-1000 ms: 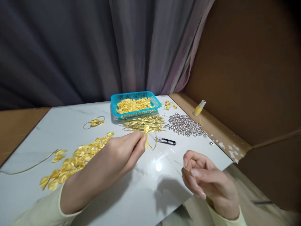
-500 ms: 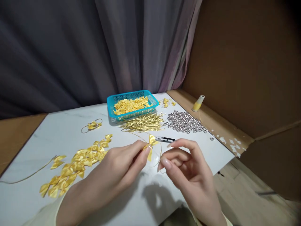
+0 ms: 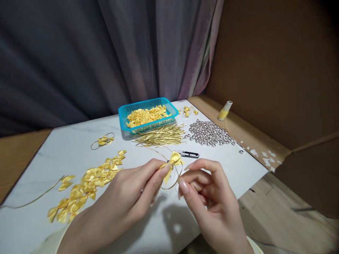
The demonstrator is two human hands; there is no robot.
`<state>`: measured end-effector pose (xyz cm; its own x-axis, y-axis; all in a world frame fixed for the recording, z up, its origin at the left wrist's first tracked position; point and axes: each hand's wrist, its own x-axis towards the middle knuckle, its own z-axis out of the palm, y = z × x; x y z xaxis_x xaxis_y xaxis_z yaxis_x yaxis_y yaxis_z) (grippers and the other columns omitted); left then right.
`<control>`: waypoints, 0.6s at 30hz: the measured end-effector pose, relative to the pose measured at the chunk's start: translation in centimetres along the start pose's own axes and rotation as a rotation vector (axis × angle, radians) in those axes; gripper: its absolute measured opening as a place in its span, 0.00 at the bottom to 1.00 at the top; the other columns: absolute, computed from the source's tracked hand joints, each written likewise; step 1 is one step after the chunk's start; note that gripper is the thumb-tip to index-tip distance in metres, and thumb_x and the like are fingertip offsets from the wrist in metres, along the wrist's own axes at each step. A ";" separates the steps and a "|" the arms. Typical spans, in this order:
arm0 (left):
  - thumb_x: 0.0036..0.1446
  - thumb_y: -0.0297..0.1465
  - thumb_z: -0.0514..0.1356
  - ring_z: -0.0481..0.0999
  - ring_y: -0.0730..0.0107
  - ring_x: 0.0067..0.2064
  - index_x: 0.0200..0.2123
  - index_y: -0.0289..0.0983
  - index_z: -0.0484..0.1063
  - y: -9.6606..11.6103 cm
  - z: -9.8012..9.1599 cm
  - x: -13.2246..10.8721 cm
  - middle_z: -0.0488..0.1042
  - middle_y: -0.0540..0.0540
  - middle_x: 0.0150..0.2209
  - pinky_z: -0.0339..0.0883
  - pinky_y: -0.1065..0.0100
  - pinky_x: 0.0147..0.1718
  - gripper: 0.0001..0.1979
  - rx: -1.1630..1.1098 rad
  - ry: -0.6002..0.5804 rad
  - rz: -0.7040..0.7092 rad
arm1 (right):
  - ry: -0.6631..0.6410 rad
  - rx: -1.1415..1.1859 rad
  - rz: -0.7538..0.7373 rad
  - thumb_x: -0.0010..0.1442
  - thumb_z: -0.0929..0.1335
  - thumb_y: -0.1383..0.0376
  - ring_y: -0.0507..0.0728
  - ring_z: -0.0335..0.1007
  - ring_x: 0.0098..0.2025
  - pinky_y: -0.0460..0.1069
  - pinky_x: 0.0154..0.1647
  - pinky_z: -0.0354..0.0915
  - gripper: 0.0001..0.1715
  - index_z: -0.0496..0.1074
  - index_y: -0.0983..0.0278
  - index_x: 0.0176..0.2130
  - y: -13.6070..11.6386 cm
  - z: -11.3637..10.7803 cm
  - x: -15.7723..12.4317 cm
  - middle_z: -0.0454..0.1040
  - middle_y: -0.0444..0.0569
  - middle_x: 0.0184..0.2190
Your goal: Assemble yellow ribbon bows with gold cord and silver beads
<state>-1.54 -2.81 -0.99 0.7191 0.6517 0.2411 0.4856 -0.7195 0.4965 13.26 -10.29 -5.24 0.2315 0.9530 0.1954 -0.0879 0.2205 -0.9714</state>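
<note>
Yellow bow [image 3: 175, 158] pinched in left hand [image 3: 129, 201] grip, right hand [image 3: 209, 201] beside it, grip unclear, both near tabletop [image 3: 79, 141] edge

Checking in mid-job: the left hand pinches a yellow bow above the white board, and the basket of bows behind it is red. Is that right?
Not quite. The head view shows the basket is turquoise blue, not red. The rest stands: the left hand pinches the yellow bow above the white board, with the basket of bows behind it.
</note>
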 end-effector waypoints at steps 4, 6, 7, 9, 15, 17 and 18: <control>0.66 0.30 0.47 0.65 0.81 0.19 0.29 0.39 0.61 0.0 0.0 0.0 0.62 0.58 0.21 0.59 0.75 0.22 0.12 -0.002 0.007 -0.007 | 0.013 0.009 0.013 0.63 0.64 0.66 0.48 0.58 0.23 0.45 0.19 0.47 0.05 0.59 0.59 0.38 -0.1 0.1 -0.2 0.67 0.43 0.27; 0.66 0.29 0.47 0.65 0.81 0.19 0.29 0.39 0.61 0.0 0.1 0.1 0.62 0.58 0.20 0.59 0.75 0.22 0.11 -0.003 0.008 -0.011 | -0.016 0.044 0.047 0.63 0.64 0.66 0.48 0.54 0.22 0.45 0.20 0.47 0.06 0.58 0.59 0.36 -0.1 0.0 -0.1 0.66 0.41 0.26; 0.66 0.29 0.48 0.64 0.81 0.19 0.29 0.39 0.61 0.0 0.1 0.1 0.62 0.58 0.20 0.59 0.75 0.22 0.12 -0.005 0.004 -0.015 | -0.025 0.067 0.060 0.63 0.64 0.66 0.48 0.53 0.22 0.44 0.20 0.47 0.07 0.57 0.59 0.35 -0.1 0.0 0.0 0.66 0.41 0.25; 0.66 0.30 0.47 0.64 0.81 0.18 0.27 0.39 0.61 -0.1 0.2 0.2 0.61 0.58 0.19 0.59 0.76 0.21 0.13 -0.014 -0.007 -0.020 | -0.032 0.109 0.076 0.62 0.64 0.66 0.48 0.52 0.22 0.44 0.21 0.48 0.09 0.56 0.59 0.35 0.0 -0.2 0.1 0.67 0.40 0.26; 0.67 0.31 0.46 0.64 0.81 0.18 0.26 0.39 0.61 -0.3 0.1 0.1 0.62 0.57 0.19 0.59 0.75 0.21 0.15 -0.044 -0.034 -0.044 | -0.102 0.205 0.086 0.63 0.65 0.65 0.47 0.53 0.24 0.43 0.22 0.49 0.11 0.55 0.59 0.35 0.2 -0.8 0.4 0.66 0.40 0.27; 0.67 0.31 0.46 0.65 0.81 0.18 0.26 0.39 0.61 -0.2 0.0 0.1 0.62 0.57 0.19 0.60 0.75 0.22 0.15 -0.052 -0.041 -0.046 | -0.111 0.226 0.090 0.63 0.65 0.66 0.47 0.53 0.24 0.42 0.22 0.50 0.11 0.55 0.59 0.35 0.2 -0.9 0.4 0.65 0.39 0.27; 0.67 0.31 0.46 0.65 0.81 0.18 0.26 0.39 0.61 -0.2 0.0 0.0 0.62 0.57 0.19 0.60 0.75 0.22 0.15 -0.059 -0.044 -0.041 | -0.121 0.235 0.086 0.63 0.65 0.66 0.47 0.53 0.24 0.42 0.22 0.50 0.11 0.55 0.59 0.35 0.2 -0.9 0.4 0.65 0.39 0.27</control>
<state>-1.59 -2.67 -1.10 0.7209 0.6683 0.1837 0.4857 -0.6762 0.5539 14.21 -10.08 -5.50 0.0974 0.9851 0.1414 -0.3279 0.1659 -0.9300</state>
